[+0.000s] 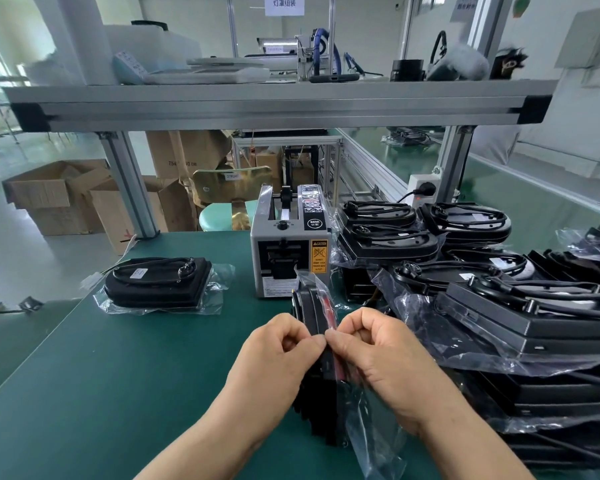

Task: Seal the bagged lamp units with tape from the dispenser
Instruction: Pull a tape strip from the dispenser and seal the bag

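Note:
A black lamp unit in a clear plastic bag (314, 306) stands on edge in front of me on the green table. My left hand (274, 355) and my right hand (378, 351) pinch the bag's top fold between thumbs and fingers, meeting at the middle. Just behind the unit stands the grey tape dispenser (288, 251). Whether a piece of tape is under my fingers I cannot tell. One bagged lamp unit (156, 284) lies flat at the left.
Several bagged lamp units (520, 306) are stacked along the right side of the green table (118, 375). An aluminium shelf frame (277, 105) spans overhead. Cardboard boxes (66, 199) and a stool (219, 216) stand beyond the table's far edge.

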The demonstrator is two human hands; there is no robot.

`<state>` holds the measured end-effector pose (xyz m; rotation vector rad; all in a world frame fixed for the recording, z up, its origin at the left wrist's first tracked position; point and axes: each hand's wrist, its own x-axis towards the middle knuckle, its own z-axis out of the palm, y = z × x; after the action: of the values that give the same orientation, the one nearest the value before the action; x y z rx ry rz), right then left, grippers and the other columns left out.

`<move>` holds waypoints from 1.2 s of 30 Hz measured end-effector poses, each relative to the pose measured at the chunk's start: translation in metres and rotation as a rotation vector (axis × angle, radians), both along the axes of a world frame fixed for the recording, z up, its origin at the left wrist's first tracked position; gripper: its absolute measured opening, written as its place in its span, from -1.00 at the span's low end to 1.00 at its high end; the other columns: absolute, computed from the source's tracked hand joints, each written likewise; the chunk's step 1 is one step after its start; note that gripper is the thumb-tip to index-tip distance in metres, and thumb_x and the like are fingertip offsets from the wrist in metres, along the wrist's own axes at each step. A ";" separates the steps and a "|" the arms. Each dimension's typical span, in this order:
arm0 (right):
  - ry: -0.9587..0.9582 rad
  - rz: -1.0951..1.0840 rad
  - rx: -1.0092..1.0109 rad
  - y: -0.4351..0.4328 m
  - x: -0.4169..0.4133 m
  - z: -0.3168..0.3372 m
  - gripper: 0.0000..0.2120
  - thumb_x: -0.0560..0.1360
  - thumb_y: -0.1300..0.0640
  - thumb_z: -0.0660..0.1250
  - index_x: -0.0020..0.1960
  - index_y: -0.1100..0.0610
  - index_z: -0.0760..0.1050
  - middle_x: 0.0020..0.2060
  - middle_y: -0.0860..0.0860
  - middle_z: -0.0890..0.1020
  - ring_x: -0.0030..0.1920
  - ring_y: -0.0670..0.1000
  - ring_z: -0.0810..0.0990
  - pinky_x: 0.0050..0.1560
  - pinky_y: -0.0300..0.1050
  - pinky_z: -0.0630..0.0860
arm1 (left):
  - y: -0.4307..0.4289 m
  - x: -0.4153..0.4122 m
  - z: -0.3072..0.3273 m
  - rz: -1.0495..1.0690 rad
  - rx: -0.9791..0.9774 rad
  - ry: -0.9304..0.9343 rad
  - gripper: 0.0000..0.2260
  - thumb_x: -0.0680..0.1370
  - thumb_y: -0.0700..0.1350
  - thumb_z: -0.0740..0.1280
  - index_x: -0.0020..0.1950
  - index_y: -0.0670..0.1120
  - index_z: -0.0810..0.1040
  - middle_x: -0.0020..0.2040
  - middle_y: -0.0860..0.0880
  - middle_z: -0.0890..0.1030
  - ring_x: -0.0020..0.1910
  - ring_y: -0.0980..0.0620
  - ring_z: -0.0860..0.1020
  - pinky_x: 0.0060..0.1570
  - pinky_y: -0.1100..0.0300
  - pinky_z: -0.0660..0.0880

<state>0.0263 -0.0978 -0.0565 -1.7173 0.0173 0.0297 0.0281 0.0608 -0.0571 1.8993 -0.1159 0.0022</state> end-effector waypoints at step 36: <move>-0.098 -0.143 -0.697 -0.001 0.100 0.009 -0.78 0.57 0.04 0.27 -0.24 0.04 0.42 -0.28 -0.07 0.57 -0.26 -0.08 0.50 -0.31 -0.17 0.36 | 0.006 0.084 0.008 0.102 -0.401 0.357 -0.84 0.59 -0.07 0.37 -0.14 -0.09 0.65 -0.37 0.04 0.58 -0.48 0.17 0.43 -0.50 0.35 0.37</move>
<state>0.1265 -0.0985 -0.0478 -2.4076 0.0854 -0.1869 0.1117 0.0673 -0.0486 1.4772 0.2112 -0.2273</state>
